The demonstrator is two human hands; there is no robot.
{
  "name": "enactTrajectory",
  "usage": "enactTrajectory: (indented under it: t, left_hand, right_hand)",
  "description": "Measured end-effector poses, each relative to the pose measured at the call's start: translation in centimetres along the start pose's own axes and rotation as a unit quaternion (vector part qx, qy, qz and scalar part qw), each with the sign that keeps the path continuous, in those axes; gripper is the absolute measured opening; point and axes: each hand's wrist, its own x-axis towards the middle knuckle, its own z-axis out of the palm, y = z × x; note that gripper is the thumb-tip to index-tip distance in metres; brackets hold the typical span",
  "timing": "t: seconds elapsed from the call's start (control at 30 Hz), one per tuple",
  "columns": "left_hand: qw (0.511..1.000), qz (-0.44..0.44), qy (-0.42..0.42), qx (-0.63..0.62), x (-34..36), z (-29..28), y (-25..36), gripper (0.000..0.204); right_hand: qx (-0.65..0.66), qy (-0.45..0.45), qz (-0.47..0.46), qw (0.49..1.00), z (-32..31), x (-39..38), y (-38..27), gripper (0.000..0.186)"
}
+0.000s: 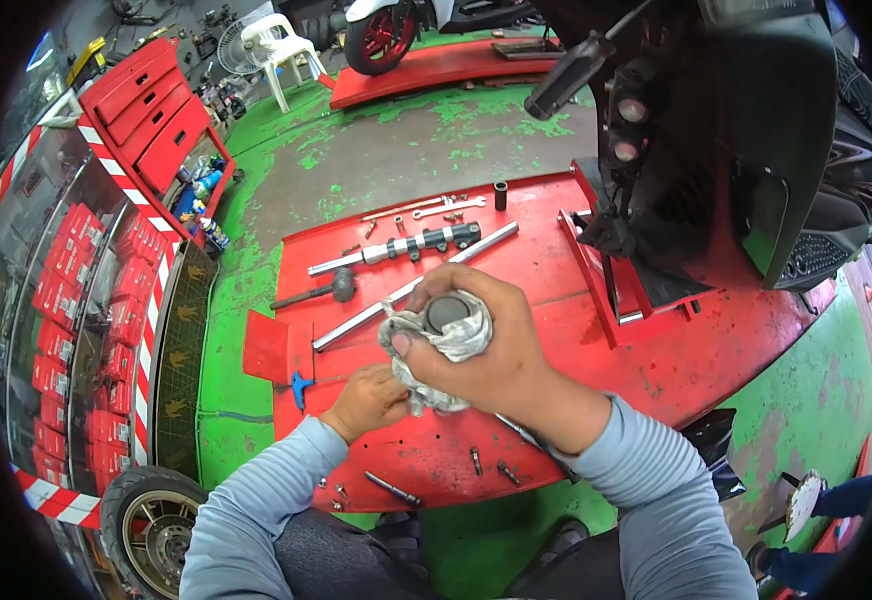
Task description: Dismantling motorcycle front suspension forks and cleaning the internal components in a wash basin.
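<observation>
My right hand (496, 360) grips a crumpled white patterned cloth (434, 392) wrapped around an upright cylindrical part, whose dark round end (447, 316) faces up. Below and left of it my left hand (366, 403) has curled fingers beside the cloth; what they hold is hidden. On the red work platform (576, 400) beyond lie a long chrome tube (356, 326), a fork-leg assembly (426, 243), a black mallet (341, 286), a wrench (448, 206) and a black socket (500, 196). A blue T-handle tool (299, 388) lies left of my left hand.
A dark motorcycle (756, 150) stands over the platform's right side. Red tool cart (141, 110) and striped display case (76, 360) line the left, with a loose wheel (156, 530) below. A white chair (276, 50) is behind. Another person's legs (846, 500) show at lower right.
</observation>
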Motion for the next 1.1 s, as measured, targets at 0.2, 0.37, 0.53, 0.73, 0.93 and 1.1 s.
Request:
enactTrajectory:
  t: [0.2, 0.37, 0.53, 0.73, 0.93, 1.1]
  left_hand:
    - [0.997, 0.034, -0.028, 0.055, -0.1, -1.5, -0.8, 0.026]
    - [0.999, -0.029, -0.006, 0.036, -1.0, -1.6, -1.3, 0.023]
    - [0.997, -0.050, -0.013, 0.049, -1.6, -2.3, -1.8, 0.019]
    - [0.995, -0.048, -0.074, 0.044, 0.4, -5.1, -1.5, 0.020]
    - [0.974, -0.130, 0.185, -0.010, 5.1, -13.5, 1.1, 0.094]
    - [0.968, -0.196, 0.126, -0.096, 12.2, -12.9, 8.8, 0.066]
  right_hand:
    - [-0.036, -0.131, 0.122, 0.983, -0.7, -1.4, 5.9, 0.033]
    - [-0.195, -0.126, -0.022, 0.972, 0.2, -2.5, 8.9, 0.051]
    - [-0.215, -0.109, -0.077, 0.968, 0.4, -2.5, 10.0, 0.060]
    - [-0.197, -0.144, -0.015, 0.970, 0.4, -1.7, 10.0, 0.065]
    - [-0.211, -0.102, -0.131, 0.963, 1.6, -0.9, 11.7, 0.061]
    - [-0.203, -0.100, -0.090, 0.970, 1.5, 0.0, 11.9, 0.058]
